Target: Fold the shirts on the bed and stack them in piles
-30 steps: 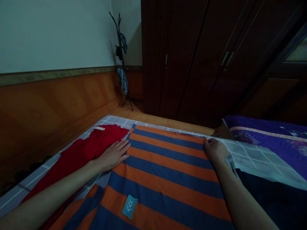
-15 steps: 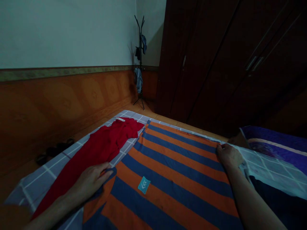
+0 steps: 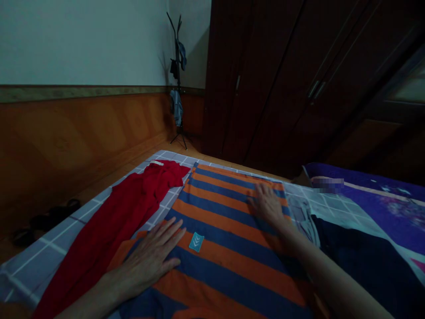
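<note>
Striped garment, one. Broad orange and dark blue bands; small teal patch with pale chevrons, just right of the left hand's fingers. Lies spread mostly flat on grid-patterned sheet, beneath left hand and right hand; straight edge beyond both. Slight creasing; bunched fabric beside left wrist.

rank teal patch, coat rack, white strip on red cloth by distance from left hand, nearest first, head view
From left hand:
1. Teal patch: just right of it, on the striped shirt
2. White strip: far end of red cloth
3. Coat rack: corner, past the bed
</note>
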`<state>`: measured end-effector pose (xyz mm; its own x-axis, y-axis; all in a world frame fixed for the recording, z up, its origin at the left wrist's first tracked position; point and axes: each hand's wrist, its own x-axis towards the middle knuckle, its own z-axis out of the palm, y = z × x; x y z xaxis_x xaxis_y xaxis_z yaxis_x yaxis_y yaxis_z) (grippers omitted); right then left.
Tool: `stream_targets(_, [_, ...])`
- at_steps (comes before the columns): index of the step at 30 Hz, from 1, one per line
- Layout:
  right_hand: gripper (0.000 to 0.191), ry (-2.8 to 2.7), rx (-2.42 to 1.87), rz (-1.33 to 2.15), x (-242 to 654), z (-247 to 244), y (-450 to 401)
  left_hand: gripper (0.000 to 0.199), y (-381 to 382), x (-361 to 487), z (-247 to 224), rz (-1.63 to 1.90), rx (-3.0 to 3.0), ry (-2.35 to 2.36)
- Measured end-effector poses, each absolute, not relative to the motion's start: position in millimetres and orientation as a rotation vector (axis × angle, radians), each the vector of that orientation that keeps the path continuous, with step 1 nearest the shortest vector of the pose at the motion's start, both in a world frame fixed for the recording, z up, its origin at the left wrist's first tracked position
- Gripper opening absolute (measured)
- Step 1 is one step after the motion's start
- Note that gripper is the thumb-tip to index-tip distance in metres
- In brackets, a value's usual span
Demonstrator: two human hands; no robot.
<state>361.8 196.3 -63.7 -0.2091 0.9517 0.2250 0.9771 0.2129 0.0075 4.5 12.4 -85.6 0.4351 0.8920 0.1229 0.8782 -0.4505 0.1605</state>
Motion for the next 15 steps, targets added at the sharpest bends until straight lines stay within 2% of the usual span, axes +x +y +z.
stream_targets(4, [0.059,-2.661,-1.372,-0.088,330.9,-87.3,149.8,0.067,11.1,-0.9,-107.4,0.215,2.672,1.581])
stream_targets(6, [0.058,-2.647,-1.496,-0.100,347.3,-88.0,153.2,0.067,11.6,-4.4,-112.7,0.222,2.711,1.590])
stream_targets(10, [0.055,-2.329,-2.028,-0.211,409.4,-74.7,180.8,0.064,14.7,-7.2,-117.2,0.248,2.793,1.612])
stream_targets(15, [0.055,-2.242,-2.137,-0.222,434.9,-61.5,149.7,0.064,1.8,-0.6,-100.9,0.420,2.875,1.494])
